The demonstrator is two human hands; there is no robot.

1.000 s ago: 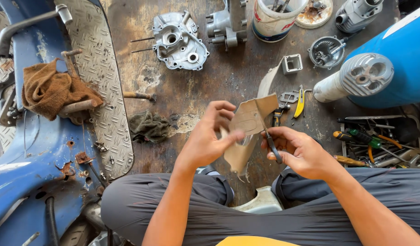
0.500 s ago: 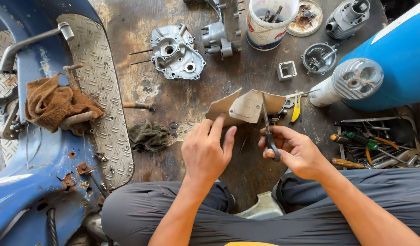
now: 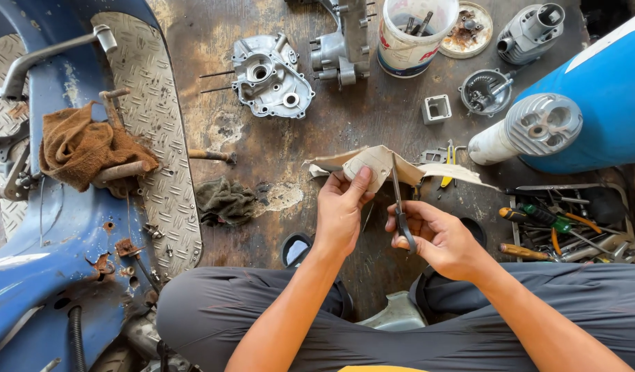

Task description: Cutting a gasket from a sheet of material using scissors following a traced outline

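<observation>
My left hand (image 3: 343, 210) pinches a tan sheet of gasket paper (image 3: 372, 164), holding it out over the dirty floor. My right hand (image 3: 438, 238) grips a pair of scissors (image 3: 398, 207) by the dark handles, blades pointing up into the paper's edge. A long strip of the paper (image 3: 455, 172) hangs off to the right of the blades. Both forearms reach forward over my crossed legs in grey trousers (image 3: 214, 317).
A blue scooter floorboard (image 3: 145, 131) with a brown rag (image 3: 83, 148) lies at left. Engine case halves (image 3: 270, 76), a white bucket (image 3: 414, 34), a cylinder (image 3: 531, 127) by a blue tank (image 3: 600, 96) and a tool tray (image 3: 572, 227) surround me. A dark rag (image 3: 224, 201) lies near.
The paper has been turned and lowered from upright to flatter. The scissors have risen so their blades now meet the paper's edge.
</observation>
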